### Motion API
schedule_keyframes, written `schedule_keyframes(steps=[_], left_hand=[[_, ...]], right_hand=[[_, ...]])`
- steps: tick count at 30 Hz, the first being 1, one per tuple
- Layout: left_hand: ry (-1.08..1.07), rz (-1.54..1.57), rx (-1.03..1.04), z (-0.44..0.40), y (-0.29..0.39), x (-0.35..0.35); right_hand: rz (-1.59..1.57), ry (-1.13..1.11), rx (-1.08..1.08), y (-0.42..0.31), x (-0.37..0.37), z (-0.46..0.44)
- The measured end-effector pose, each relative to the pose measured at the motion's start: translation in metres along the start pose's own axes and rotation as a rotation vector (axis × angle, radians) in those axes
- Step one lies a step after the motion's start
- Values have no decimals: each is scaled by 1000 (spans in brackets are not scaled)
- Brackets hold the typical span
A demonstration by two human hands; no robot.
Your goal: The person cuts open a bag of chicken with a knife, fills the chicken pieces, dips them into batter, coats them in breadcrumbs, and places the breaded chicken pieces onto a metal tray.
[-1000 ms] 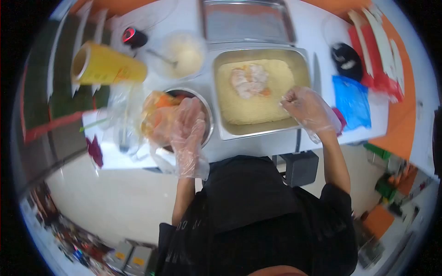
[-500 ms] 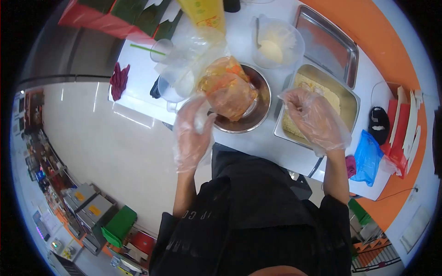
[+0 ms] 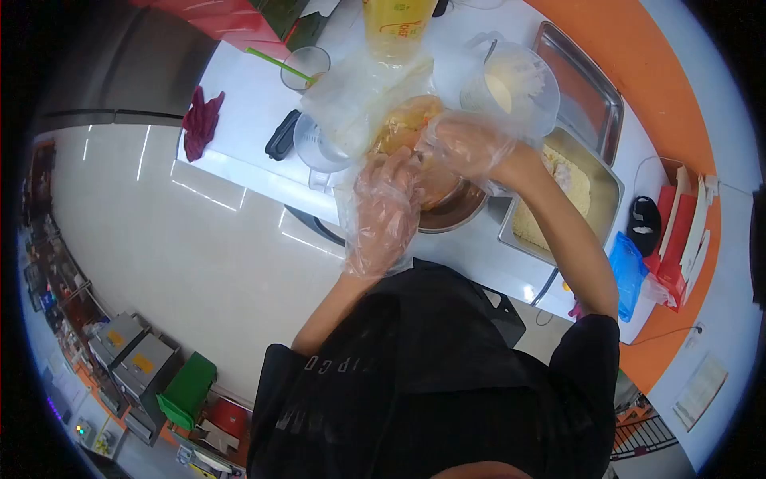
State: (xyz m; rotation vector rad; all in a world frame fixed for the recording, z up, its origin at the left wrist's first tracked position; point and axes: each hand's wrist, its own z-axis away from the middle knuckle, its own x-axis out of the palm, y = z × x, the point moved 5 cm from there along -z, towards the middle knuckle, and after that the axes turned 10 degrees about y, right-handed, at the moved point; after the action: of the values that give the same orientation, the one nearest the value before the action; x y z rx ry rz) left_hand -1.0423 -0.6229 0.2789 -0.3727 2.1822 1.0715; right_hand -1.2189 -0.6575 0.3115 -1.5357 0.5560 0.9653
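Both hands wear clear plastic gloves. My left hand (image 3: 387, 199) has its fingers wrapped on the near side of a clear bag of orange-yellow food (image 3: 411, 124). My right hand (image 3: 467, 144) pinches the bag's right side, its fingertips close to those of my left hand. Beneath them is a round steel bowl (image 3: 459, 215), partly hidden by the bag and hands. Right of the bowl, a steel tray (image 3: 613, 199) holds pale crumbs (image 3: 578, 188) with a coated piece on top, partly behind my right forearm.
A plastic jug (image 3: 542, 92) with pale batter stands behind my right hand. Further back are an empty steel tray (image 3: 586, 88) and a yellow roll (image 3: 396, 28). At left are a cup (image 3: 305, 64), a clear jug (image 3: 315, 148) and a dark red cloth (image 3: 202, 124). A blue bag (image 3: 628, 275) lies at right.
The view has swung toward the left of the table. My right hand has moved left from the crumb tray to the bag, and my left hand has closed on the bag.
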Motion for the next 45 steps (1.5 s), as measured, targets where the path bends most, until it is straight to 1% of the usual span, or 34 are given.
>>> schedule_keyframes(steps=[3, 5, 6, 7, 9, 10, 13, 15, 17, 18, 21, 23, 24, 25, 26, 28, 29, 30, 31, 33, 36, 39, 42, 45], left_hand=[[-24, 47, 22, -3, -6, 5], [-55, 70, 42, -10, -1, -2], [-135, 49, -7, -15, 0, -2], [-220, 23, -52, -19, 2, -4], [-132, 60, 0, -28, 14, -16], [-88, 70, 22, -31, 19, -21], [28, 359, 129, -35, 36, -31], [-97, 555, 131, -31, 53, -21], [-270, 754, 109, -24, 71, -5], [-445, 801, -8, -19, 79, 7], [-759, 1239, -577, -13, 121, 47], [-729, 1166, -807, 5, 141, 99], [-708, 1123, -921, 9, 146, 121], [-747, 1039, -934, 5, 153, 134], [-779, 956, -947, 0, 159, 148], [-908, 768, -866, 1, 158, 187], [-1002, 661, -774, 19, 142, 222], [-1021, 606, -787, 26, 140, 234], [-1040, 552, -799, 27, 142, 240], [-921, 550, -1028, 31, 149, 244], [-829, 874, -1403, 56, 140, 277], [-804, 1060, -1516, 79, 138, 305], [-785, 1311, -1541, 95, 139, 320], [-608, 1170, -1698, 81, 154, 287]], right_hand=[[110, -365, 28, -24, -1, -5], [-45, -10, -20, -32, -15, 19], [-104, 173, -47, -33, -29, 34], [-101, 136, 72, -29, -42, 42], [-112, 77, 302, -24, -70, 57], [-106, 126, 369, -17, -87, 81], [-234, 193, 684, 53, -91, 175], [-105, 157, 862, 81, -101, 241], [-240, 225, 1021, 93, -94, 293], [-312, 261, 1099, 95, -91, 310], [-224, 317, 1096, 91, -87, 324], [-615, 441, 1160, 117, -57, 343], [-572, 376, 1180, 131, -44, 345], [-529, 309, 1196, 143, -30, 346], [-243, 117, 1193, 156, -20, 338], [106, -84, 1134, 172, 3, 332], [167, -96, 1099, 176, 18, 334], [227, -109, 1061, 177, 27, 335], [187, -97, 1074, 174, 25, 332], [109, -73, 1095, 166, 14, 328], [56, -44, 1160, 167, 2, 330], [-72, 38, 1191, 183, 11, 340], [-188, 249, 1168, 204, 28, 366], [-353, 119, 1235, 201, 5, 363]])
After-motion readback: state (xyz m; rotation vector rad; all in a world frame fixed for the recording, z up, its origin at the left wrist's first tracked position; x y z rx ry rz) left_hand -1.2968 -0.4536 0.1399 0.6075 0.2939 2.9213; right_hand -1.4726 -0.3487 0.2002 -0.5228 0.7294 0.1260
